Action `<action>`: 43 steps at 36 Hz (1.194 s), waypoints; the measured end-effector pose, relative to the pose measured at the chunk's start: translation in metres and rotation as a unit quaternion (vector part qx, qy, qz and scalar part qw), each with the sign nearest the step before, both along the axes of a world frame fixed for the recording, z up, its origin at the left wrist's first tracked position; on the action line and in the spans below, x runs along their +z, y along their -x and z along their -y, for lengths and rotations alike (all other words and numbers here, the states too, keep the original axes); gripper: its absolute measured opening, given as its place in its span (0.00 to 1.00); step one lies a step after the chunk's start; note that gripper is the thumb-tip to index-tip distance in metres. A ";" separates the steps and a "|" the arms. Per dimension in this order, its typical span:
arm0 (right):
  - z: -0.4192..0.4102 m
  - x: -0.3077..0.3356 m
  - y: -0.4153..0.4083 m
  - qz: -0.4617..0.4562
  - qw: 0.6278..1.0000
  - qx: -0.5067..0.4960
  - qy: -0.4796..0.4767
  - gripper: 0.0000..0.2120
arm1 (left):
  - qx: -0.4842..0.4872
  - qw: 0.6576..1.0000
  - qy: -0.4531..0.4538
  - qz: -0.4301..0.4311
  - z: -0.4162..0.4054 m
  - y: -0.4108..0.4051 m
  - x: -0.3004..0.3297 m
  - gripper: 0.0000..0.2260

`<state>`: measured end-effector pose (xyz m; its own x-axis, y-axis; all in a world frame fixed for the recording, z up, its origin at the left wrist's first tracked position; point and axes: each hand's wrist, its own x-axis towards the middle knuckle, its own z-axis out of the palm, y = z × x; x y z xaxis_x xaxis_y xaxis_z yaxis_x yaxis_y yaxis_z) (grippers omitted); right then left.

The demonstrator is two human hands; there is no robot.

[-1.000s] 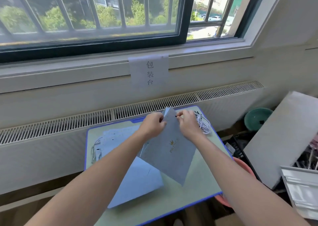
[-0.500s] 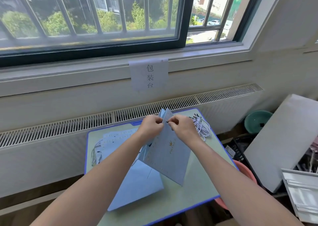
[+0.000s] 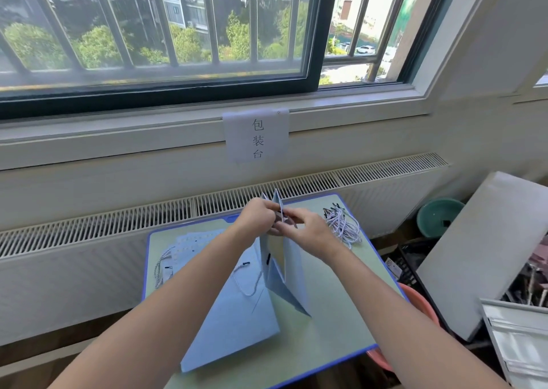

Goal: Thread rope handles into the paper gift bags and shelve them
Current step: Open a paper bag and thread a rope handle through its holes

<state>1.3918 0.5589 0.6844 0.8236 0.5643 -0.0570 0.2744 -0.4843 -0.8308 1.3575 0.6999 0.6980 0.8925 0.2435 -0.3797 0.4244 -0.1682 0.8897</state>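
Seen from the head camera, the left hand (image 3: 257,216) and right hand (image 3: 308,231) pinch the top edge of the upright paper bag (image 3: 281,273) on the small table (image 3: 335,323). Light, creasable paper probably wants gripping by its reinforced rim; spare rope handles (image 3: 342,225) lie beside it.

Single head cam, looks fwd and down, table (image 3: 341,326) close below
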 end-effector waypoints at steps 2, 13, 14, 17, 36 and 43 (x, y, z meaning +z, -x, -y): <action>0.001 0.002 0.004 0.001 1.000 0.029 -0.001 0.21 | 0.002 1.000 -0.019 -0.006 -0.003 -0.004 -0.004 0.22; 0.003 -0.012 0.006 0.010 0.999 -0.049 0.008 0.21 | -0.103 0.927 -0.358 0.035 0.005 -0.009 -0.019 0.09; 0.004 -0.013 0.006 0.004 0.998 -0.055 0.004 0.20 | -0.112 0.919 -0.378 0.031 0.005 -0.009 -0.021 0.08; 0.008 -0.015 0.005 -0.011 0.996 -0.084 -0.020 0.12 | -0.163 0.887 -0.433 -0.007 0.003 -0.010 -0.024 0.07; 0.017 -0.023 -0.005 -0.064 0.989 -0.118 -0.055 0.13 | -0.213 0.937 -0.274 -0.031 0.018 -0.004 -0.007 0.11; 0.019 -0.030 0.000 -0.109 0.990 -0.032 -0.086 0.16 | -0.063 0.992 -0.103 -0.047 0.008 0.005 -0.015 0.13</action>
